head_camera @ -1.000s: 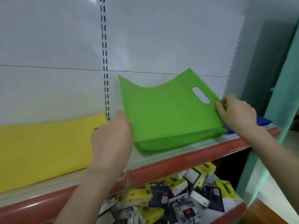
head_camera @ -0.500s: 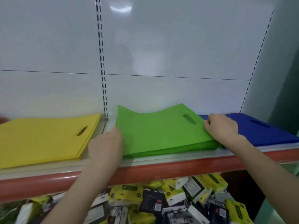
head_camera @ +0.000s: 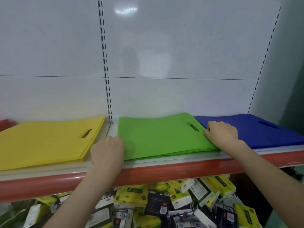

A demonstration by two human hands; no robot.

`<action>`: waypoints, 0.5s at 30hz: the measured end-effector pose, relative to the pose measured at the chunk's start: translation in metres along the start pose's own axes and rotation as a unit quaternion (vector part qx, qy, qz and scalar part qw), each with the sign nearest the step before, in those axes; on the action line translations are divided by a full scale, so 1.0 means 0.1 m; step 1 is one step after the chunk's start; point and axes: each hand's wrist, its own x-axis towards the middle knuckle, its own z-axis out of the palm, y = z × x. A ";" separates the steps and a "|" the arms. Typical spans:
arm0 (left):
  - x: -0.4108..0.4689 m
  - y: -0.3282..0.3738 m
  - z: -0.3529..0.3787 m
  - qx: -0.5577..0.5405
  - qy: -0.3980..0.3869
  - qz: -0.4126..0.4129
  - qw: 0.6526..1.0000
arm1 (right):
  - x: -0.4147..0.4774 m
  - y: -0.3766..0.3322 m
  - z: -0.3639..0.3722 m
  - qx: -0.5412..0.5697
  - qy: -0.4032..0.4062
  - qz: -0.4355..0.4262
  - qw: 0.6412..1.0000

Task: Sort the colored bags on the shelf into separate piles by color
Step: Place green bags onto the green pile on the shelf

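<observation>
Green pile point(head_camera: 161, 137) now lies flat on the shelf point(head_camera: 164, 170); a second ago its top bag curled up at the back. Its long axis runs along the shelf, with the handle slot point(head_camera: 193, 126) at the right end. The right hand point(head_camera: 220, 134) pinches its right edge with curled fingers. The left hand point(head_camera: 107, 150) sits at its left front corner, fingers hidden, so I cannot tell its grip. The yellow pile point(head_camera: 46, 142) lies to its left, the blue pile point(head_camera: 263, 130) to its right. On the packets point(head_camera: 181, 195) below it, the print is unreadable.

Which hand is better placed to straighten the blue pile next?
Likely the right hand: it grips the edge of the green pile, right beside the blue pile. The left hand sits at the green pile's opposite edge, beside the yellow pile.
</observation>
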 end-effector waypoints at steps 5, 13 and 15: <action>0.00 -0.01 0.01 -0.005 0.004 0.004 1.000 | -0.01 -0.01 0.01 0.004 0.005 0.010 1.000; 0.07 0.00 0.05 0.016 -0.013 0.003 1.000 | 0.01 -0.02 0.03 -0.008 0.005 0.019 1.000; 0.09 0.01 0.04 0.020 -0.021 0.002 1.000 | 0.01 -0.02 0.04 -0.009 0.001 0.022 1.000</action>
